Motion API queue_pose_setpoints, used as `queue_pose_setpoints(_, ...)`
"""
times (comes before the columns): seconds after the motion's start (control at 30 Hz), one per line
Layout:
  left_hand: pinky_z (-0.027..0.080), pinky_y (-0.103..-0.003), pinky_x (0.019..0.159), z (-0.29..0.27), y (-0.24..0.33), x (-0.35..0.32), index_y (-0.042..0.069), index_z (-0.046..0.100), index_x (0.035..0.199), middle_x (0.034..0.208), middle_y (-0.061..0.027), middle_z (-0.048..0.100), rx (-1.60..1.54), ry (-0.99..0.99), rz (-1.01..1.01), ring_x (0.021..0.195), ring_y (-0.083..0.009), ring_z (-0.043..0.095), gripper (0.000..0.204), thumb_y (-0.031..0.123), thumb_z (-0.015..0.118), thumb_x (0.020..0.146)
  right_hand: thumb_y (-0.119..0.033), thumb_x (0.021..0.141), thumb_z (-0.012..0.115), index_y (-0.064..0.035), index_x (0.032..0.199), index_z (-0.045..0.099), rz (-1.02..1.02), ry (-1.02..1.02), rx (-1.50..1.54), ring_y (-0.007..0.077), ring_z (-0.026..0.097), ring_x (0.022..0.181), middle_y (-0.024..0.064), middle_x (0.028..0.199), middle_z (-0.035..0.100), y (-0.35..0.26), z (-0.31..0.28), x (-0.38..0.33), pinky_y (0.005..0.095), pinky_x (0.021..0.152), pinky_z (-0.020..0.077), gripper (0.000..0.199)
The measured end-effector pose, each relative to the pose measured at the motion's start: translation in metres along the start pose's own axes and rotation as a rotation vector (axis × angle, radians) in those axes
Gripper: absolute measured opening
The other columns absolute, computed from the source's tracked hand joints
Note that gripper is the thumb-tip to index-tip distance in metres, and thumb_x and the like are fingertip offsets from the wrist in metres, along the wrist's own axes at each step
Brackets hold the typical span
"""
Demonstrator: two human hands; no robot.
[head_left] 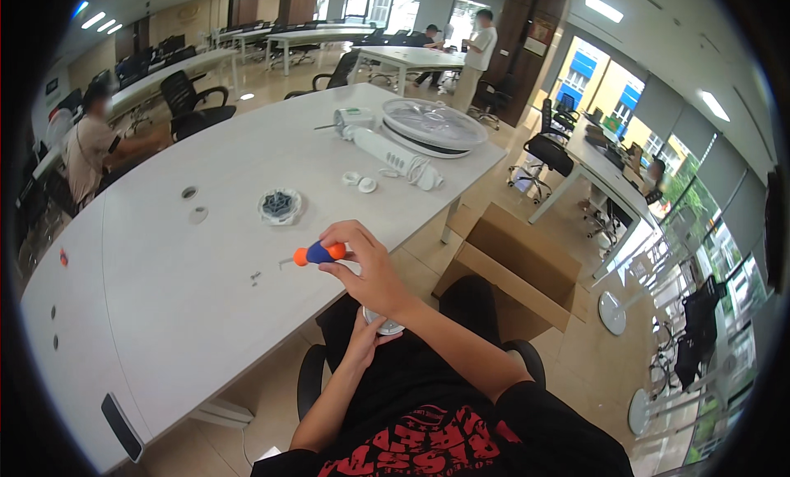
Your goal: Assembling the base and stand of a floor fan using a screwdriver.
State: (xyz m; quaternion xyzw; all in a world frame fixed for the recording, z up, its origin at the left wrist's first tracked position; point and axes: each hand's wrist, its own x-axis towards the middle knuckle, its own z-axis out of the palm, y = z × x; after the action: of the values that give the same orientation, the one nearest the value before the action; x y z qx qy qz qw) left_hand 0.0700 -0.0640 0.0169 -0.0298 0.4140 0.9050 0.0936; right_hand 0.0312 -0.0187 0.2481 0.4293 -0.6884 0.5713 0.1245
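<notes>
Nearest you, your left hand [364, 343] grips a white round part [384, 326], seemingly to steady it. Your right hand [374, 273] pinches the orange-and-blue screwdriver [321, 252] by its handle, shaft over the table [181, 312], where small metal pieces [255, 278] lie within reach. Beyond, a round grille [434, 123] lies flat, likely for stability.

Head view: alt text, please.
Right hand holds an orange-and-blue screwdriver at a white table; left hand, lower, holds a round whitish part. Farther back lie a fan grille and white fan column.
</notes>
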Motion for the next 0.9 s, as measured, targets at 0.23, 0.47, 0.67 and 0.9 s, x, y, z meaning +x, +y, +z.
queue_pose_setpoints(0.23,0.068,-0.04,0.075,0.005,0.004,0.001,0.006,0.041,0.14,0.13,-0.0146,0.06,0.112,0.105,0.027,0.105,-0.0267,0.073,0.06,0.006,0.077,0.092,0.007,0.085,0.076,-0.0065,0.117,0.06,0.045,0.087,-0.123,0.024,0.064,0.117,0.0112,0.127,0.061,-0.026,-0.083,-0.043,0.036,0.094,0.0616,0.038)
queue_pose_setpoints(0.47,0.067,-0.033,0.059,0.013,0.005,0.001,0.006,0.05,0.133,0.117,-0.0114,0.067,0.242,0.225,0.118,0.091,-0.022,0.076,0.061,0.007,0.085,0.083,0.002,0.088,0.076,-0.0014,0.117,0.061,0.16,0.166,-0.139,0.0233,0.065,0.112,0.0106,0.121,0.061,-0.036,-0.124,-0.085,0.0363,0.097,0.0611,0.033)
queue_pose_setpoints(0.67,0.06,-0.025,0.048,0.023,0.016,-0.006,0.004,0.054,0.131,0.109,-0.0108,0.071,0.294,0.337,0.15,0.078,-0.0168,0.075,0.062,0.013,0.089,0.08,0.002,0.088,0.076,-0.0025,0.12,0.062,0.247,0.108,-0.164,0.0228,0.065,0.115,0.0099,0.124,0.062,-0.034,-0.127,-0.095,0.0371,0.097,0.0611,0.035)
queue_pose_setpoints(0.9,0.056,-0.024,0.045,0.012,0.009,0.0,0.002,0.053,0.133,0.107,-0.0095,0.07,0.334,0.335,0.221,0.076,-0.0147,0.072,0.067,0.011,0.09,0.078,0.001,0.087,0.077,-0.0034,0.122,0.062,0.299,0.047,-0.199,0.0222,0.064,0.116,0.0094,0.126,0.061,-0.032,-0.123,-0.09,0.0373,0.097,0.0606,0.038)
